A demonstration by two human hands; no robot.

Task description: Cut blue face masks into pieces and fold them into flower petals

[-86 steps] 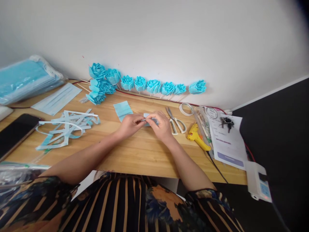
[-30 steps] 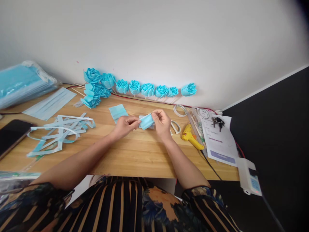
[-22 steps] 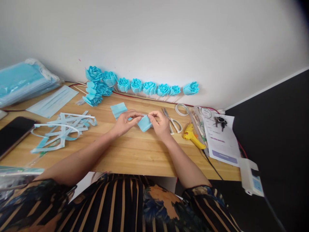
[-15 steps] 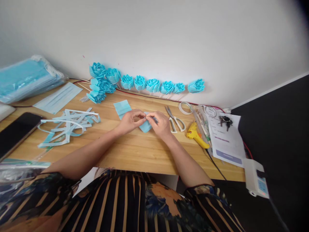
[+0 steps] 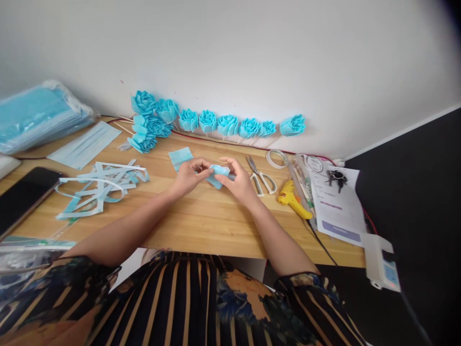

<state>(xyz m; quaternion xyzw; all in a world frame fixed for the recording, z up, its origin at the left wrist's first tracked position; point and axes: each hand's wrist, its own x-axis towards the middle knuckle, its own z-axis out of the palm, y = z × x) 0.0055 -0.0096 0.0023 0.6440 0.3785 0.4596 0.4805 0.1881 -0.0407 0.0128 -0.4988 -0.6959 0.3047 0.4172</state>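
Between my hands, over the middle of the wooden table, is a small folded piece of light blue fabric (image 5: 219, 170). My left hand (image 5: 190, 174) pinches its left end with thumb and fingertips. The thumb and fingers of my right hand (image 5: 237, 180) hold the right end. Another blue piece lies partly beneath the hands. A flat blue square (image 5: 179, 156) rests just behind my left hand. White-handled scissors (image 5: 260, 177) lie to the right of my right hand, with a yellow glue gun (image 5: 293, 199) beyond them.
Several blue fabric flowers (image 5: 227, 125) line the wall. Cut strips (image 5: 103, 187), a flat mask (image 5: 84, 144), a phone (image 5: 27, 197) and bagged masks (image 5: 39, 115) are at the left. Tape (image 5: 277, 158), keys (image 5: 337, 178) and a paper sheet (image 5: 338, 209) lie right; a red cable runs behind.
The fabric between my hands has come up into view as a folded piece. My right hand's fingers have spread around it, and the hands have moved slightly apart.
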